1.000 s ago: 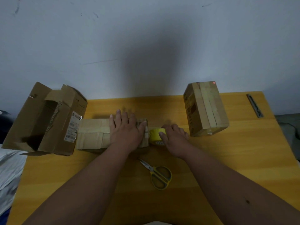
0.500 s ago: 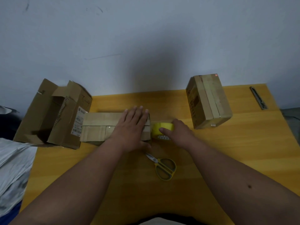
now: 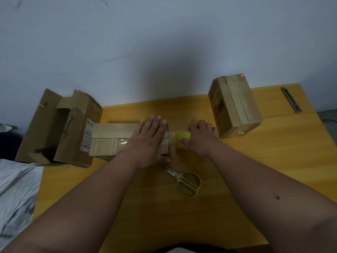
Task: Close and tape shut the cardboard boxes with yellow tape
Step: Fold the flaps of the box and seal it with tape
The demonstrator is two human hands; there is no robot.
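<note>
Now, at a yellow wooden table (image 3: 237,179), my left hand (image 3: 148,141) lies flat with straight fingers on the right end of the flat cardboard box (image 3: 113,139) at the table's centre, pressing its closed flaps down. My right hand (image 3: 202,137) sits just right of that box, thumb and fingers curled round the roll of yellow tape (image 3: 182,140), which is close to the box's right edge; a pale strip of tape appears to run from the roll across to the box, though blur makes this hard to confirm. My two hands are apart, with a short gap between them. Left of the flat box and touching it, an open cardboard box (image 3: 58,128) lies on its side at the table's left edge, its flaps spread. Well to the right of the flat box stands a sealed cardboard box (image 3: 235,106), tape along its top seam. Yellow-handled scissors (image 3: 186,181) lie on the table nearer me than the flat box, just below my left wrist. A utility knife (image 3: 291,102) rests at the far right corner, beyond the sealed box.
</note>
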